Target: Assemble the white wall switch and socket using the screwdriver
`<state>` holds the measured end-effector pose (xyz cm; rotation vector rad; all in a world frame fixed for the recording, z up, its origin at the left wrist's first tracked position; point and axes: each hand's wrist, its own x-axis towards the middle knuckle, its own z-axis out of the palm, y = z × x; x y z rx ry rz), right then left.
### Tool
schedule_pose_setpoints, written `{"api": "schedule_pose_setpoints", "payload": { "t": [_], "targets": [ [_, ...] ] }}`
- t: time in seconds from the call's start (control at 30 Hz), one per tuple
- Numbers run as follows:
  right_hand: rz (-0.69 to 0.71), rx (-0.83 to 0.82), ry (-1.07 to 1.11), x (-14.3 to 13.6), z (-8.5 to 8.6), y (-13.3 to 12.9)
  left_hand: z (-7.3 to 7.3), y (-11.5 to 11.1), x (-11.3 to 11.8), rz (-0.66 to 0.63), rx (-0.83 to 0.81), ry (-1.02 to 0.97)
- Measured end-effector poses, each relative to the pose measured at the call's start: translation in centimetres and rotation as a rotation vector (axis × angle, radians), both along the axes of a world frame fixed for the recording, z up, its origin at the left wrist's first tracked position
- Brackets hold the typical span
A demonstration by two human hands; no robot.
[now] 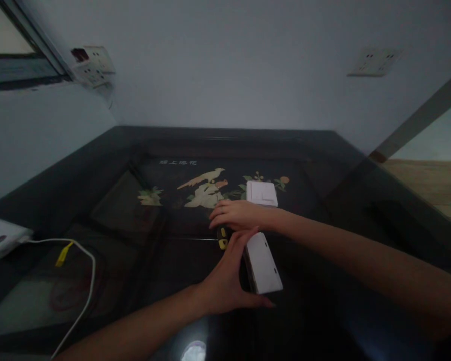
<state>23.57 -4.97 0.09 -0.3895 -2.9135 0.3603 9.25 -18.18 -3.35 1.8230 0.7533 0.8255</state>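
Observation:
My left hand (231, 276) is closed around a white rectangular box-like piece (263, 263). Its thumb lies along the near end and its fingers along the far end; two small dark slots show on the piece's right edge. Just beyond it, my right hand (235, 213) reaches across from the right, palm down with fingers curled. Under that hand lies a black-and-yellow tool (222, 238), mostly covered, which the fingers seem to grip. A white square piece like a wall switch plate (262, 193) rests on the table behind my right hand.
The dark glossy table (195, 131) bears a printed bird-and-flower picture and meets the wall behind. At left are a white device (5, 238) and its white cable (92, 276) with a yellow tag (63, 253). Wall sockets (376, 61) are at upper right, others (97, 60) at upper left.

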Motion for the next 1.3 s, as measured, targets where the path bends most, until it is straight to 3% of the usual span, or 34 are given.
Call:
{"api": "schedule_pose_setpoints", "payload": {
  "t": [0.13,0.23,0.37,0.5,0.53,0.63,0.7,0.77,1.03,1.3],
  "targets": [
    [0.163,0.050,-0.063,-1.3,-0.9,0.3,0.0,-0.3,-0.1,0.002,-0.055,-0.013],
    [0.154,0.065,-0.038,-1.4,-0.9,0.2,0.2,-0.4,-0.1,-0.005,-0.091,-0.035],
    [-0.055,0.064,0.139,-0.9,0.5,0.0,0.3,-0.3,0.0,-0.013,-0.130,-0.085],
    [-0.391,0.041,0.474,1.4,3.9,-1.3,0.3,-0.5,0.2,-0.011,-0.161,-0.121],
    [-0.453,0.007,0.590,2.2,4.9,-1.9,0.3,-0.6,0.3,-0.004,-0.166,-0.117],
    [-0.508,-0.370,1.096,4.8,7.3,-3.8,0.3,-0.7,0.7,0.020,-0.172,-0.087],
    [-0.520,-0.520,1.212,6.4,8.4,-5.1,0.4,-0.3,1.0,0.015,-0.165,-0.059],
    [-0.539,-0.563,1.239,7.4,9.1,-6.1,0.5,0.5,1.3,0.003,-0.159,-0.036],
    [-0.474,-0.195,1.267,7.3,9.5,-8.6,0.4,2.5,1.7,-0.008,-0.147,-0.037],
    [-0.630,-0.148,1.095,7.3,8.7,-8.8,0.3,2.1,1.4,-0.026,-0.180,-0.067]
  ]
}}
